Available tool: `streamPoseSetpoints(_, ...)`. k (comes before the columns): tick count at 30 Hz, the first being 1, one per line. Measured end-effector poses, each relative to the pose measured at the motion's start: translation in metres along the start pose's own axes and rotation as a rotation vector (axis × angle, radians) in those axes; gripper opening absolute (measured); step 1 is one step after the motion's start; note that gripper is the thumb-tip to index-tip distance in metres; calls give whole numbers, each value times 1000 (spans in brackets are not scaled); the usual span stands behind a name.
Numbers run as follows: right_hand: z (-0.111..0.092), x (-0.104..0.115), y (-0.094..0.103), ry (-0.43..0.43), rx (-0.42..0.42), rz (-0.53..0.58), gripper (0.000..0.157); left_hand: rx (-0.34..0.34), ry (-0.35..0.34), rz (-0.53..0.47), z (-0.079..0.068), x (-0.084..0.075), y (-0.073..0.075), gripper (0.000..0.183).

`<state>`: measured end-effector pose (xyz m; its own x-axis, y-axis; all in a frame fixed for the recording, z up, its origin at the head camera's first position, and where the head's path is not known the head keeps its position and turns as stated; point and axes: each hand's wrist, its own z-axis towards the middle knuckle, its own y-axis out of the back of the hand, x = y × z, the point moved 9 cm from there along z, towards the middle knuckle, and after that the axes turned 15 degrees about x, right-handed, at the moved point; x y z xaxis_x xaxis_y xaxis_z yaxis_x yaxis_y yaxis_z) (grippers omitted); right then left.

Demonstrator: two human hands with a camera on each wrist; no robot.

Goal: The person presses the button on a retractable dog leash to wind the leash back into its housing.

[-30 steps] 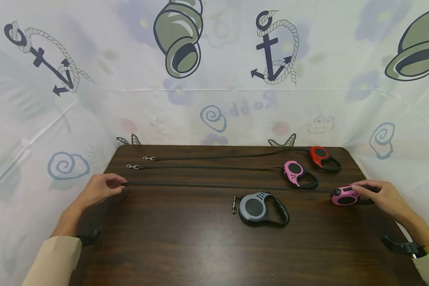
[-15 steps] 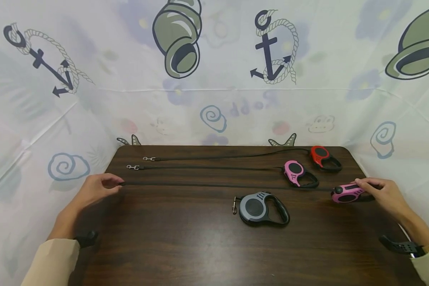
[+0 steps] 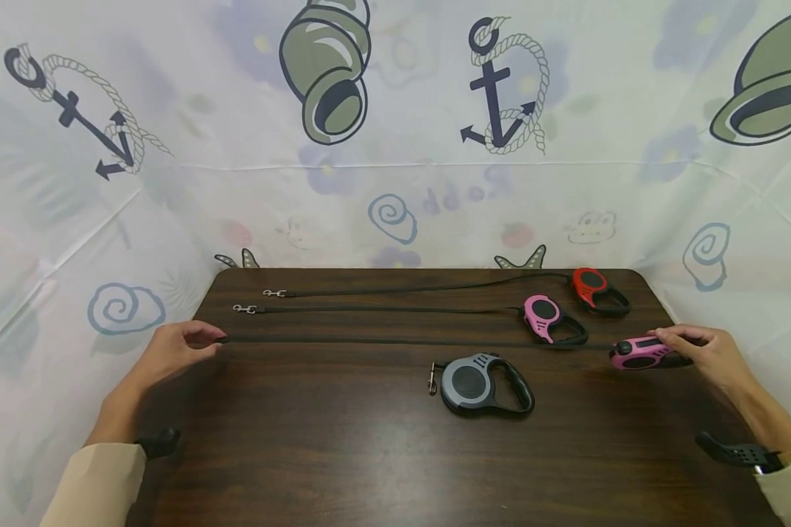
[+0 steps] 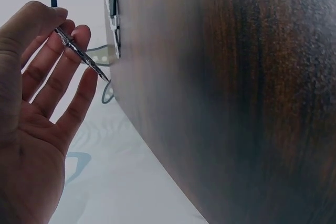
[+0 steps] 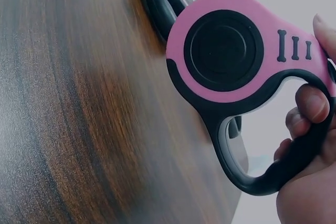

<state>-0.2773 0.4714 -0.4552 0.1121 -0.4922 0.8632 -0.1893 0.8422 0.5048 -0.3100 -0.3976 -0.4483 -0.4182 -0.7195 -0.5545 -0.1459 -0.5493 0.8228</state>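
Observation:
A retractable dog leash (image 3: 638, 354) with a pink and black case is in my right hand (image 3: 712, 353), whose fingers wrap its black handle (image 5: 299, 156). Its dark cord (image 3: 382, 341) runs straight across above the table to my left hand (image 3: 178, 353). In the left wrist view the thumb and fingers pinch the cord's end at the metal snap hook (image 4: 81, 53), which points away from the palm. The other left fingers are spread loosely. The pink case stands upright on edge in the head view.
Behind the held cord lie a second pink leash (image 3: 542, 310) and a red leash (image 3: 589, 281), both with cords stretched left to metal hooks (image 3: 244, 308). A grey leash (image 3: 468, 382) with its cord drawn in lies nearer on the brown table (image 3: 369, 454). A printed cloth (image 3: 422, 212) hangs around the back.
My left hand has moved slightly left with the cord's end. The right hand has lifted the pink leash a little, and its case has tilted. The other leashes have not moved.

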Motion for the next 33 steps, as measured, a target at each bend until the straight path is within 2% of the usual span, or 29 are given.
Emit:
streamPoseSetpoints(7, 2, 2, 1, -21, -17, 8, 25, -17, -17, -30, -3, 1, 3, 21)
streamPoseSetpoints(16, 2, 7, -4, -16, 6, 88, 30, -14, 11, -40, -5, 3, 4, 20)
streamPoseSetpoints(22, 2, 10, -6, 22, -8, 72, 29, -20, 7, -36, -7, 5, 3, 21)
streamPoseSetpoints(28, 2, 10, -3, -4, -24, 39, 28, -33, -1, -33, -8, 5, 5, 21)
streamPoseSetpoints(33, 3, 13, -6, 20, -22, 21, 22, -38, 24, -22, -10, 5, 8, 19)
